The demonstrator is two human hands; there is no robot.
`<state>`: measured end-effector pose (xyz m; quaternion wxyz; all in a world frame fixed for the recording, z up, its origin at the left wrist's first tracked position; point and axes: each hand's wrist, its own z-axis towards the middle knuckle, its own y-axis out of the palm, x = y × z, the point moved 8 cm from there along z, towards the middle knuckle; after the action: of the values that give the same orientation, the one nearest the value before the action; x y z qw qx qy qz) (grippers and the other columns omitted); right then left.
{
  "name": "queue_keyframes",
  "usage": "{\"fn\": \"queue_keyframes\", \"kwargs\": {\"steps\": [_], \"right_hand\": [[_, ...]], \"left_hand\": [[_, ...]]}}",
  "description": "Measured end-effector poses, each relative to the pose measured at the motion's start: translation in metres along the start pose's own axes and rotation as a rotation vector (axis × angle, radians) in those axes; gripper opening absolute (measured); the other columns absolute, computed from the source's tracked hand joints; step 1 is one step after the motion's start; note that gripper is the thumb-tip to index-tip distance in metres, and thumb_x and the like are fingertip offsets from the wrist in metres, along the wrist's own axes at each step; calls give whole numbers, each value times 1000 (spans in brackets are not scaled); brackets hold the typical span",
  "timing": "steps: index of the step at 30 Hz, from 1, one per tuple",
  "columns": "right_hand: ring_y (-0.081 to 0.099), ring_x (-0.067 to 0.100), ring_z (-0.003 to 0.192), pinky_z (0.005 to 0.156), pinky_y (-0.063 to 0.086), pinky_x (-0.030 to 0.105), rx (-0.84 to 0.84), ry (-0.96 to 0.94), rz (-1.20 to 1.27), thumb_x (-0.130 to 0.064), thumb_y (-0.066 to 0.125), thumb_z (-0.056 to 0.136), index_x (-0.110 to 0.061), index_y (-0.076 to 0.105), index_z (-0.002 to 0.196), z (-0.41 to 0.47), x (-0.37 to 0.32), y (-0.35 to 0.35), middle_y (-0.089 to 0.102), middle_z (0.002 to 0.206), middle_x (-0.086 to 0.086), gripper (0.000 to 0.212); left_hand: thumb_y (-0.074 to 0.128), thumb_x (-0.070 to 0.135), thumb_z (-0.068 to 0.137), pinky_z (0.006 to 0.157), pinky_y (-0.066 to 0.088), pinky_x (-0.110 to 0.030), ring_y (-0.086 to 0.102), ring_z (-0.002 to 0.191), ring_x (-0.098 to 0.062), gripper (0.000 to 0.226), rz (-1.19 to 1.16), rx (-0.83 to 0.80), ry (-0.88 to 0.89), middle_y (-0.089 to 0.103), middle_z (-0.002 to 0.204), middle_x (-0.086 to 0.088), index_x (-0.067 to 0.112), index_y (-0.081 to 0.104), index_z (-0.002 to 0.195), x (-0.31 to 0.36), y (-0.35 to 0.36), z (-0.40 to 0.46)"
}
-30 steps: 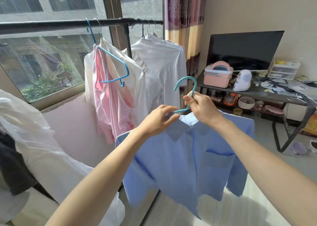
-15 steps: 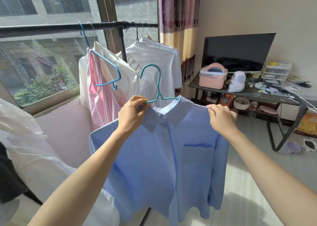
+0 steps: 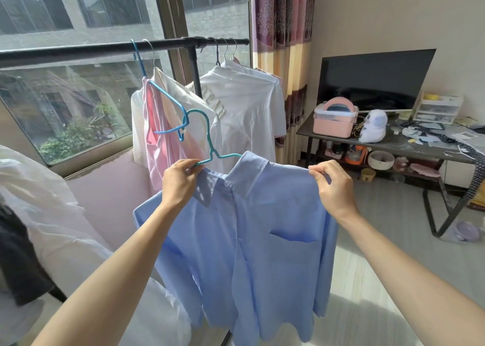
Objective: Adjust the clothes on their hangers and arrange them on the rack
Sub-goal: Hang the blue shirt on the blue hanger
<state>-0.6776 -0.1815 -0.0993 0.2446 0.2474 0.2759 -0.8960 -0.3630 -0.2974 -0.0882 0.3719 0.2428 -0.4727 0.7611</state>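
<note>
A left hand (image 3: 178, 180) grips a teal hanger (image 3: 207, 138), mostly hidden inside a blue shirt (image 3: 246, 240); the right hand (image 3: 332, 185) pinches its shoulder.

A light blue shirt (image 3: 252, 240) is held up on a teal hanger (image 3: 210, 146) below a black rack rail (image 3: 105, 49). The hanger's left arm and the collar beside it are gripped by the left hand (image 3: 179, 181); the shirt's other shoulder is pinched by the right hand (image 3: 332, 188). On the rail, a pink garment (image 3: 160, 125) on a blue hanger (image 3: 168, 101) and white shirts (image 3: 246, 109) are hung. A pink box (image 3: 334, 121) and a white plush toy (image 3: 372, 126) are seen on the table (image 3: 393, 146) to the right.
</note>
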Motion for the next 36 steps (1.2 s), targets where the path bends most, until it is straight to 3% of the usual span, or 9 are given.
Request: {"fn": "queue_keyframes", "kwargs": {"steps": [5,10,13,18,21,24,27,31,36], "right_hand": [[53,28,77,74,43,45,63,50,-43,-2,53,80,0,61,74,-4,1,8,63,77,13,10],[46,17,86,75,28,24,135,-146,-109,-5,47,84,-6,55,82,-4,-24,-1,63,88,13,8],[49,20,88,76,34,29,108,-206,-194,-11,43,87,-8,53,86,-17,-17,1,63,93,14,11],[52,36,105,87,36,40,-200,360,-483,-13,40,91,-5,56,96,-45,56,13,58,115,14,19],[47,32,119,98,30,40,-170,372,-395,-9,46,88,-4,57,98,-36,41,18,52,131,11,16],[54,28,113,96,34,39,-149,150,-253,-19,45,83,-6,60,98,-14,-13,35,60,121,8,25],[56,24,109,93,37,38,-400,-22,-83,-22,46,91,-10,59,111,0,-66,69,63,113,4,27],[54,25,105,91,43,41,-766,-21,-24,-29,44,96,-12,58,111,2,-93,117,63,109,4,27],[44,16,63,70,38,33,-883,50,110,-22,45,96,-11,56,85,0,-104,140,49,64,-2,19]], "left_hand": [[63,13,86,85,44,-31,62,97,-29,19,41,34,-24,69,104,-11,7,72,102,-8,-1,-4],[61,10,87,84,45,-31,62,95,-31,18,48,105,-26,70,102,-14,5,72,101,-2,-5,-7],[59,7,87,84,42,-26,62,97,-29,19,15,158,-40,70,104,-13,4,71,102,2,-9,-9],[62,4,85,76,33,-11,61,95,-27,16,61,149,95,69,104,-12,2,72,97,16,-4,-15],[62,4,85,81,38,-20,63,93,-29,15,106,133,146,69,102,-14,1,72,95,19,3,-20],[64,5,83,80,42,-23,64,89,-29,14,143,93,194,70,100,-12,2,73,94,23,12,-26],[66,6,82,80,46,-27,65,87,-27,13,174,55,210,70,99,-9,5,74,93,26,20,-32],[68,7,80,77,52,-37,65,82,-28,12,158,35,211,71,94,-8,7,75,90,28,21,-40],[69,12,80,88,48,-42,61,101,-28,28,95,-136,84,67,107,-7,14,68,108,17,13,-33]]}}
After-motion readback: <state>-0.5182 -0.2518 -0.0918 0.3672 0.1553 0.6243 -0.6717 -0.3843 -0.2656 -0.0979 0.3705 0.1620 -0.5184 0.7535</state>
